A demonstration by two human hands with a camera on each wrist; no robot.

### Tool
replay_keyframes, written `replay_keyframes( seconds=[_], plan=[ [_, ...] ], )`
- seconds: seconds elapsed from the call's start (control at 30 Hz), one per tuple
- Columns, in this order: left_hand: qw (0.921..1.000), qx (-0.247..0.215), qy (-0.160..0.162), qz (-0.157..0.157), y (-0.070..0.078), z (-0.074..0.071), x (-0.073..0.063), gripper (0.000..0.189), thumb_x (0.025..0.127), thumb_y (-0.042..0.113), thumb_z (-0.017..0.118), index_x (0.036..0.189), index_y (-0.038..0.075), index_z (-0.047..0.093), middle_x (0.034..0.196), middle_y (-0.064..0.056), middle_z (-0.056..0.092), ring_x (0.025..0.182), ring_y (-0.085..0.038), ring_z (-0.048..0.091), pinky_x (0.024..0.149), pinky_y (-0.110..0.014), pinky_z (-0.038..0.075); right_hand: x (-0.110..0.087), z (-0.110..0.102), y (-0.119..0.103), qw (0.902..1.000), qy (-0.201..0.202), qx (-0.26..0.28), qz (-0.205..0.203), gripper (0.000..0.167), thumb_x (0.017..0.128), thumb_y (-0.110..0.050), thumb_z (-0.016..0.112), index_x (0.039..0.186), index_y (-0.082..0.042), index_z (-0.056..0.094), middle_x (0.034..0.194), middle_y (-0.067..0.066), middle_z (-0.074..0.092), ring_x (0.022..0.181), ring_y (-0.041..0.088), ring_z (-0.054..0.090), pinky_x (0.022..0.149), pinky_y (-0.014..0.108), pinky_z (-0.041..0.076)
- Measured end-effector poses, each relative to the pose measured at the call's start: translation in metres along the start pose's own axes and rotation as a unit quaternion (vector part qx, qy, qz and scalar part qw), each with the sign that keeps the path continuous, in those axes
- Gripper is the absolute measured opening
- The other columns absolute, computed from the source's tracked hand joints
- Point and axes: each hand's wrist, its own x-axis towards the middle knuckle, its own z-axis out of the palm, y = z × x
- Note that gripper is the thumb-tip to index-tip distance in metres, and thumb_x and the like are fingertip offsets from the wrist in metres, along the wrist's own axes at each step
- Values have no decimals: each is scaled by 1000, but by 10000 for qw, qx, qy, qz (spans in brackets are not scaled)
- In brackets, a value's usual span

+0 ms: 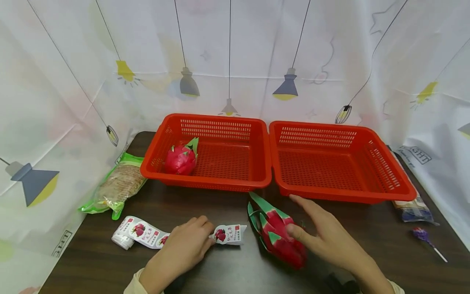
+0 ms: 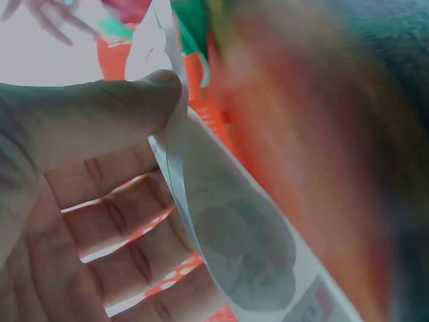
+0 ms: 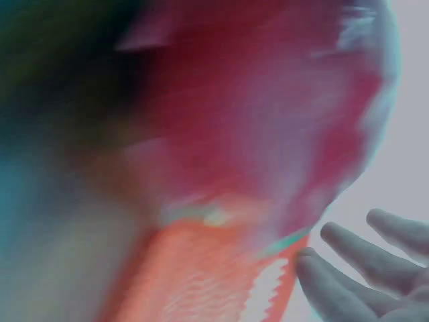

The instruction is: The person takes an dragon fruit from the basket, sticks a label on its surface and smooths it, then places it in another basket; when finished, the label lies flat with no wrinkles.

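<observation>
My left hand [image 1: 187, 245] pinches a strip of dragon fruit stickers [image 1: 230, 234] between thumb and fingers; in the left wrist view the strip [image 2: 244, 248] hangs past the thumb. The strip runs left to its sticker roll [image 1: 123, 239] on the table. To the right, a pink-red dragon fruit [image 1: 282, 241] with long green leaves lies tilted on the table, slightly blurred. My right hand [image 1: 330, 241] is beside this fruit, its thumb overlapping it in the head view. In the right wrist view its fingers [image 3: 375, 268] are extended.
A red basket [image 1: 216, 182] at back left holds another dragon fruit [image 1: 180, 159]. Beside it stands a second red basket [image 1: 330, 196]. A green-edged food bag [image 1: 119, 183] lies left; a clear package [image 1: 416, 210] and a purple-wrapped lollipop [image 1: 422, 234] lie right.
</observation>
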Motion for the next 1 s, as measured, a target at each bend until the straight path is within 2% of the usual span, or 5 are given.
replay_keyframes(
  seconds=[0.3,0.63,0.77,0.87,1.0],
  plan=[
    [9962,-491,586,405,4,-21,-13,13,89,23,79,96,21,69,91,11,61,80,-8,56,59,-23,48,39,27,-74,9834,-383,-296,-1750,37,103,-38,61,134,-19,64,101,-8,71,75,-2,58,67,21,52],
    [9916,-974,560,647,7,-26,-14,14,90,24,79,99,21,69,93,13,62,80,-4,57,63,-20,49,52,53,-78,9779,-1292,578,-1537,15,101,-31,65,111,-23,70,88,-11,75,78,-3,66,66,19,53],
    [9870,-1478,116,614,1,-29,-12,17,89,30,79,101,23,69,96,13,63,83,-2,57,67,-21,51,52,55,-76,9747,-1482,941,-1384,9,100,-31,66,106,-25,69,86,-14,71,72,-5,60,63,19,51],
    [9759,-2057,-525,506,-7,-37,-7,27,90,43,76,108,23,70,103,12,65,90,-3,59,76,-23,53,50,56,-75,9720,-1551,1071,-1406,8,101,-31,65,105,-25,69,85,-15,70,72,-4,59,63,19,51],
    [9424,-3138,-1054,485,-24,-45,4,33,99,43,65,120,19,69,108,5,67,90,-7,60,78,-25,54,48,56,-76,9672,-1587,1236,-1553,10,101,-30,65,107,-23,69,86,-15,73,72,-5,61,64,18,51]
  ],
)
